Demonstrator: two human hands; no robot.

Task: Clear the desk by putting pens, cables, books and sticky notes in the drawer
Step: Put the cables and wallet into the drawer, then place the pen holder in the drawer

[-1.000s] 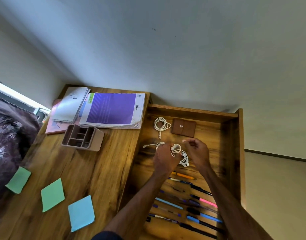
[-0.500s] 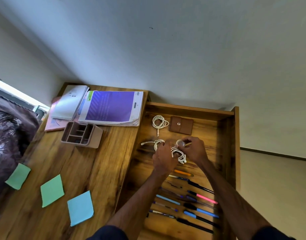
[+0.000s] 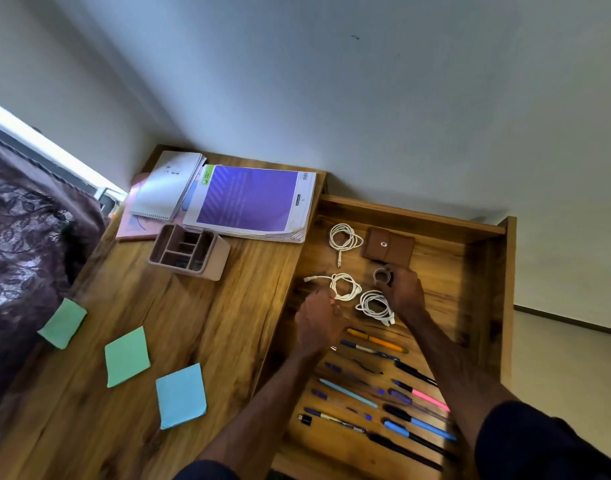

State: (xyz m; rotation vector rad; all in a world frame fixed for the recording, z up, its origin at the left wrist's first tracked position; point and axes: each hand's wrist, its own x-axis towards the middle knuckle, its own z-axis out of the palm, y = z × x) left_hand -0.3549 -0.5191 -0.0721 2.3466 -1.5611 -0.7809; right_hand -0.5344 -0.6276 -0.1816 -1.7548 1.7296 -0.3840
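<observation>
Two hands reach into the open drawer (image 3: 484,261). The right hand (image 3: 404,292) pinches a small ring-shaped roll (image 3: 382,276); a coiled white cable (image 3: 375,306) lies just below that grip. The left hand (image 3: 319,320) touches another coil (image 3: 345,287), its hold blurred.

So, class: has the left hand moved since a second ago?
Yes: the left hand has shifted left, away from the brown pouch, towards the desk.

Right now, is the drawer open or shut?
Open: the drawer is pulled out, with pens and coiled cables lying in plain view inside it.
</observation>
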